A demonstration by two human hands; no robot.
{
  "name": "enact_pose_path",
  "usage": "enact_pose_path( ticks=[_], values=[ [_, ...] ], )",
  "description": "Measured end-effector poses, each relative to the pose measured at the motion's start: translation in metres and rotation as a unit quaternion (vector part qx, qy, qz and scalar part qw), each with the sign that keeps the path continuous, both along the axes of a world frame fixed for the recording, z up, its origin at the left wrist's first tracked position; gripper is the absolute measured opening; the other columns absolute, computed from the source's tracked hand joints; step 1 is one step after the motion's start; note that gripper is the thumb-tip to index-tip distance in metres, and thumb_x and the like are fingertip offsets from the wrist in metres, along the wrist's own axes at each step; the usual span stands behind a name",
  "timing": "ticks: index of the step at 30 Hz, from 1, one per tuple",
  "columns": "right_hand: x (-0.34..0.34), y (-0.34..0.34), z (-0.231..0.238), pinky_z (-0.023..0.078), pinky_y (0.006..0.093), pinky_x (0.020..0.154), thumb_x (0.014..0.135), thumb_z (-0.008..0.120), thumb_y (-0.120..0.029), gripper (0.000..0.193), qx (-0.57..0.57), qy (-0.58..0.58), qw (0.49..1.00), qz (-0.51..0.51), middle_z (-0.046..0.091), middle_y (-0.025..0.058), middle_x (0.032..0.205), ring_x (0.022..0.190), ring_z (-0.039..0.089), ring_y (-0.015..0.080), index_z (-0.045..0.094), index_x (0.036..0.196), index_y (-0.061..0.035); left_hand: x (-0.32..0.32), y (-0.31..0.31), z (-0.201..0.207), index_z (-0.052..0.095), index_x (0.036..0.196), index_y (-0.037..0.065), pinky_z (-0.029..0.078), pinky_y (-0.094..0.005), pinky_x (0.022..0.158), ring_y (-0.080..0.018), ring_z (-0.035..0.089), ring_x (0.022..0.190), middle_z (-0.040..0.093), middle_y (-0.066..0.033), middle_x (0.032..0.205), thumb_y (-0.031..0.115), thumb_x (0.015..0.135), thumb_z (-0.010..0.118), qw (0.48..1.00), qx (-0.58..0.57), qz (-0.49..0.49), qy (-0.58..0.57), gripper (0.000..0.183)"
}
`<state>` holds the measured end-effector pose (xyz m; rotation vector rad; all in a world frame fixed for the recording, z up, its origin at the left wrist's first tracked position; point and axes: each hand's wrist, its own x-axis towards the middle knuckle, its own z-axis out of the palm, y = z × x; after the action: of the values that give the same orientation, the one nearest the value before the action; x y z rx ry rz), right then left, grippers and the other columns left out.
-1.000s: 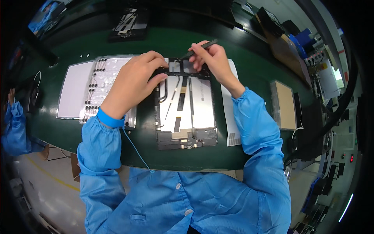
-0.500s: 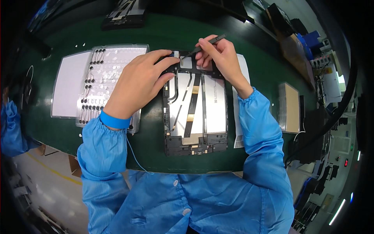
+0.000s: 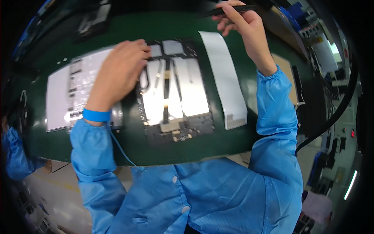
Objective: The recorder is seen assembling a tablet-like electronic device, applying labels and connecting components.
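Note:
An opened tablet point(image 3: 196, 87) lies on the green bench before me, its silver inner plates, dark flex cables and black frame showing. My left hand point(image 3: 120, 70) is at its upper left corner, fingers bent over the edge; motion blurs the fingertips. Raised beyond the tablet's upper right, my right hand point(image 3: 245, 27) is closed on dark tweezers point(image 3: 235, 10), which point left above the bench. Their tips are blurred, and I cannot tell whether they hold anything. A blue wrist strap point(image 3: 96, 115) with a thin cord is round my left wrist.
Left of the tablet is a clear tray point(image 3: 74, 111) of small black parts, partly under my left arm, beside a white sheet point(image 3: 58, 97). A long white strip point(image 3: 224, 74) lies to the right. Another device point(image 3: 93, 19) stands far left. A person's blue sleeve point(image 3: 17, 152) shows at the left edge.
My right hand has lifted the tweezers off the tablet's top and moved up and right. The whole view has shifted and tilted. My left hand stays by the upper left corner.

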<state>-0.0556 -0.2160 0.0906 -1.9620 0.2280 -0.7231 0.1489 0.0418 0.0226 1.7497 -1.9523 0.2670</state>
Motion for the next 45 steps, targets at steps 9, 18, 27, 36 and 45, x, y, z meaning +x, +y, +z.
enact_pose_path(
  ticks=[9, 18, 27, 36, 45],
  values=[
    [-0.184, 0.042, -0.08, 0.05, 0.0198, 0.053, 0.097, 0.066, -0.011, 0.013, 0.272, 0.186, 0.943, -0.051, 0.067, 0.0069, 0.079, 0.063, 0.064, 0.0085, 0.062, 0.101, 0.0001, -0.113, -0.025, 0.017, 0.068, 0.113, 0.01, 0.039, -0.0494, 0.114, -0.0353, 0.051, 0.131, 0.061, -0.0144, 0.128, 0.03, 0.09, 0.066, 0.964, 0.089, -0.24, 0.073, 0.031],
    [-0.192, 0.05, -0.089, 0.047, 0.0186, 0.054, 0.094, 0.071, -0.011, 0.014, 0.27, 0.201, 0.941, -0.024, 0.068, 0.0052, 0.08, 0.064, 0.064, 0.0063, 0.064, 0.1, 0.0002, -0.167, -0.037, -0.002, 0.073, 0.12, 0.013, 0.029, -0.0485, 0.12, -0.0353, 0.049, 0.132, 0.059, -0.0192, 0.135, 0.053, 0.097, 0.052, 0.943, 0.195, -0.27, 0.005, 0.051],
    [-0.188, 0.053, -0.089, 0.047, 0.0196, 0.055, 0.093, 0.071, -0.009, 0.013, 0.256, 0.236, 0.937, -0.022, 0.072, 0.01, 0.08, 0.061, 0.062, 0.0073, 0.066, 0.098, 0.0019, -0.172, -0.041, -0.003, 0.073, 0.12, 0.013, 0.031, -0.0478, 0.118, -0.0342, 0.051, 0.129, 0.058, -0.0202, 0.136, 0.052, 0.097, 0.051, 0.945, 0.194, -0.265, -0.013, 0.051],
    [-0.133, -0.001, -0.059, 0.044, 0.0211, 0.048, 0.099, 0.062, -0.026, 0.026, 0.189, 0.073, 0.975, -0.096, 0.072, 0.0105, 0.082, 0.059, 0.061, 0.0087, 0.065, 0.102, -0.0002, -0.159, -0.033, -0.001, 0.07, 0.122, 0.01, 0.033, -0.0478, 0.116, -0.0355, 0.055, 0.126, 0.06, -0.0207, 0.134, 0.047, 0.096, 0.056, 0.955, 0.14, -0.262, -0.004, 0.047],
    [0.025, -0.001, -0.076, 0.047, 0.0221, 0.052, 0.096, 0.068, -0.039, 0.037, 0.178, 0.078, 0.981, 0.018, 0.068, 0.0045, 0.082, 0.065, 0.062, 0.0078, 0.066, 0.099, -0.0021, -0.06, -0.023, 0.022, 0.068, 0.1, 0.003, 0.049, -0.0432, 0.094, -0.0348, 0.062, 0.106, 0.066, -0.0121, 0.111, 0.011, 0.09, 0.065, 0.979, 0.026, 0.036, 0.201, 0.013]
  ],
)
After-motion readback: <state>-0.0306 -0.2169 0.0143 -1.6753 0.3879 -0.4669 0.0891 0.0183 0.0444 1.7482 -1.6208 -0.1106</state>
